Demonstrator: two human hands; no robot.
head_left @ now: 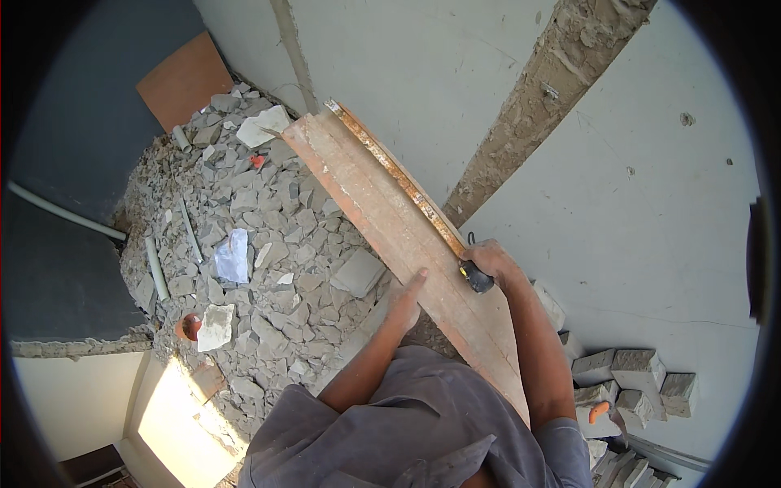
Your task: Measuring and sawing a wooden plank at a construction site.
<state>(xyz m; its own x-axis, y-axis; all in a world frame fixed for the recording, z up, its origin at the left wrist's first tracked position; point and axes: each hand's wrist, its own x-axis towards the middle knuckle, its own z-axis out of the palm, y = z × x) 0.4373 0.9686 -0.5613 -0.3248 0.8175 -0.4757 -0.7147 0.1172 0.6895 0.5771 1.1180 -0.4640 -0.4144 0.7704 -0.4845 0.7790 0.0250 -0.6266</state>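
A long, worn wooden board [358,187] slants from near my body toward the far left. My left hand [405,302] is closed on its left edge, thumb on top and the other fingers hidden beneath. At the board's right side, my right hand [490,260] grips a black and yellow tape measure [476,278]. From the tape measure, a narrow, rust-stained strip [399,176] runs along the board to its far end. It looks like the tape's blade, but its worn surface leaves this unsure.
Broken rubble [277,220] heaps up left of the board, with pipe pieces [157,268] and a white sheet [232,256] on it. A pale wall [602,236] with a rough channel [553,89] stands on the right. Grey blocks [639,370] are stacked at lower right.
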